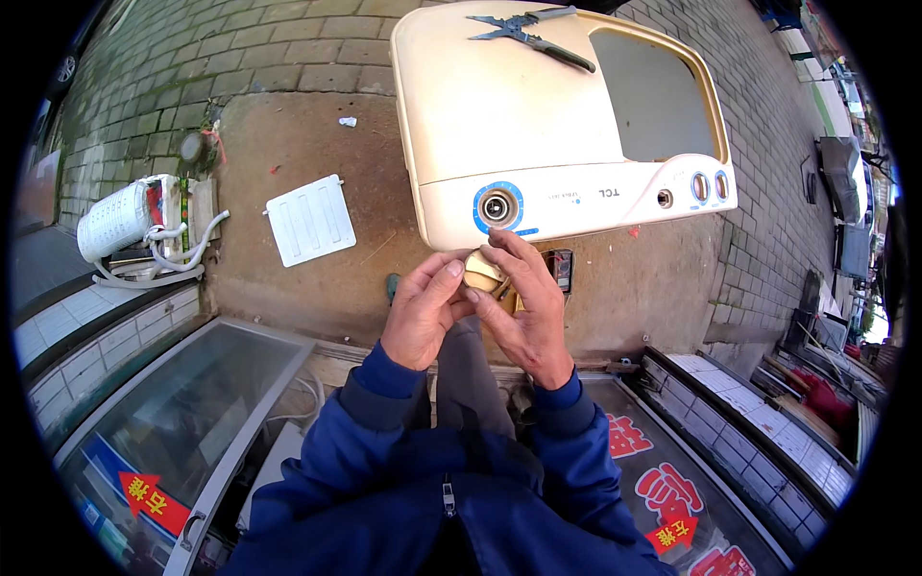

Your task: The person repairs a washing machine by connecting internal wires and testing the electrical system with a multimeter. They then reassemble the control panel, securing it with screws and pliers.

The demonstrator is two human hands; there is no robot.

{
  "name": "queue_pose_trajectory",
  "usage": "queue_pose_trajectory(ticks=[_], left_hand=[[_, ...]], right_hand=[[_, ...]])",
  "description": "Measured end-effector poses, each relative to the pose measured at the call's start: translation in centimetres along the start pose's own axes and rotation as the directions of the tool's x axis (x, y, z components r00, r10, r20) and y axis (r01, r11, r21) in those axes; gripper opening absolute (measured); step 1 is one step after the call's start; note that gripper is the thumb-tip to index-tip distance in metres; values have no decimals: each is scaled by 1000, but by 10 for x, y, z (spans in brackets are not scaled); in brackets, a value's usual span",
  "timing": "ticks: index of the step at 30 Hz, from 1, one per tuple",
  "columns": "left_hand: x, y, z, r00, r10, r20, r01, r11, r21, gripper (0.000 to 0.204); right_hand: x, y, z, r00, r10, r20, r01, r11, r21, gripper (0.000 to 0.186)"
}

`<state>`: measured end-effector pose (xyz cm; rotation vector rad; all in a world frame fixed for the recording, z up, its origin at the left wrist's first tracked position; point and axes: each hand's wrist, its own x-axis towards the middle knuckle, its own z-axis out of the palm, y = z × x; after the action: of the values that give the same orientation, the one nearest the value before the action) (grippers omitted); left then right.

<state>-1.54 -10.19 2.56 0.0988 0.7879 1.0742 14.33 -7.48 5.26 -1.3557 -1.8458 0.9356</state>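
Between my two hands is a small round cream control knob [483, 271]. My left hand [420, 312] pinches its left side with thumb and fingers. My right hand [528, 312] grips it from the right, with the fingers curled over the far side. Just beyond my fingers stands a cream washing machine [499, 125], its control panel toward me. A bare dial shaft [497, 206] shows in the blue-ringed hole at the panel's left end. Pliers [528, 36] with dark handles lie spread on the machine's far top, beside a grey window.
A white plastic panel [310, 220] lies on the ground to the left. Farther left are a white drum-shaped part [122, 223] and a grey hose [192, 252]. Glass doors [206, 394] stand near me. A dark tray [560, 271] sits below the machine's front edge.
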Motion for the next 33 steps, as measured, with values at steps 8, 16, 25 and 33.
queue_pose_trajectory(ticks=[8,16,25,33], left_hand=[[28,-17,-19,986,166,21,-148,808,571,39],[61,5,-30,816,487,312,-189,-285,940,91],[62,8,-36,812,503,295,-220,-203,954,86],[63,8,-41,807,515,288,-239,-161,958,87]], right_hand=[[8,12,-1,947,265,-181,-259,964,58,16],[48,50,9,808,561,-181,-550,828,110,25],[47,67,-10,800,534,272,-482,304,822,20],[42,68,-5,781,596,188,-502,419,757,18]])
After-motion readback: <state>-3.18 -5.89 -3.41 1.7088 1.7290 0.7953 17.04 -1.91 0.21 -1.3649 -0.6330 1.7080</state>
